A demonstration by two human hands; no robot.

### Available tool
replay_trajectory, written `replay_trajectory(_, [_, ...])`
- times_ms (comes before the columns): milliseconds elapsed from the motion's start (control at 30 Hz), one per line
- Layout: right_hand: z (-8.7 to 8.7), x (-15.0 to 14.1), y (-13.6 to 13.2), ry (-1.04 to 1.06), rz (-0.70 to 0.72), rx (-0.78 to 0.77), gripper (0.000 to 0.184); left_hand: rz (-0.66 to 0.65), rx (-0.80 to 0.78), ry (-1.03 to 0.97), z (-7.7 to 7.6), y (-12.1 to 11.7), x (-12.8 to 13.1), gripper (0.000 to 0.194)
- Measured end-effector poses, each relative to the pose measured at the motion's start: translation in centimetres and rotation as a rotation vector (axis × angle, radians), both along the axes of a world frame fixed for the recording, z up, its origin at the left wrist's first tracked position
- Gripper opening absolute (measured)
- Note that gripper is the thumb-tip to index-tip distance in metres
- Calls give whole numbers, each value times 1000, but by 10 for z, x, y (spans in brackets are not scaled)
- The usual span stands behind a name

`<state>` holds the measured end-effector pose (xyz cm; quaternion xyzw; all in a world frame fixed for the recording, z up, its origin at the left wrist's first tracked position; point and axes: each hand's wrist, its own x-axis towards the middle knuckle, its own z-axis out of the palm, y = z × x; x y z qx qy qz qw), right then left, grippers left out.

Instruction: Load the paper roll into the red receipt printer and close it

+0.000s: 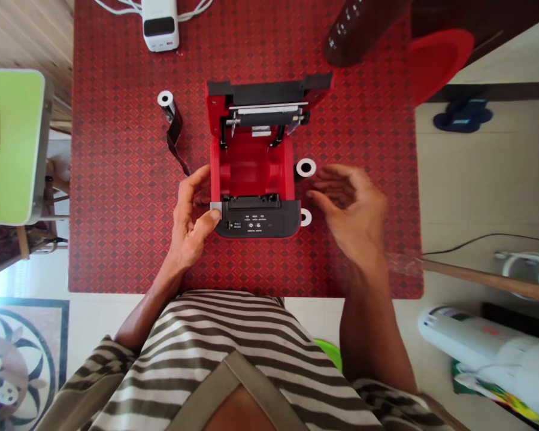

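Striped shirt fabric (233,365) is seen nearest the camera, with two bare forearms extended from it over a table covered by a red diamond-patterned cloth (130,239). Near the middle of the cloth, a red-and-black receipt printer (254,149) is set with its lid folded back and its red paper bay exposed. Its front left corner is gripped by the left hand (191,224), with the thumb pressed beside a small white tab (215,207) and the fingers (196,179) spread along the side wall. The right hand (348,215), slightly blurred, is held open and curved just beside two white-cored rolls (306,168), clear of the printer. Left of the printer, a white spool (166,99) is laid with a dark ribbon (175,134) trailing from it.
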<state>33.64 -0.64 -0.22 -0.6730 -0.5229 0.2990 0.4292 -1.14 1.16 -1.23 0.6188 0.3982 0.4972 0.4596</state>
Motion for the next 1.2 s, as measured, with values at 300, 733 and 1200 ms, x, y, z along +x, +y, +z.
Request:
replay_trajectory(300, [5, -25, -65, 107, 61, -84, 55, 23, 31, 9, 7, 3, 1, 76])
replay_trajectory(733, [44, -12, -44, 260, -30, 124, 41, 0, -46, 20, 1, -4, 1, 82])
replay_trajectory(1200, [124, -56, 27, -546, 578, 237, 39, 46, -25, 80, 5, -9, 12, 83])
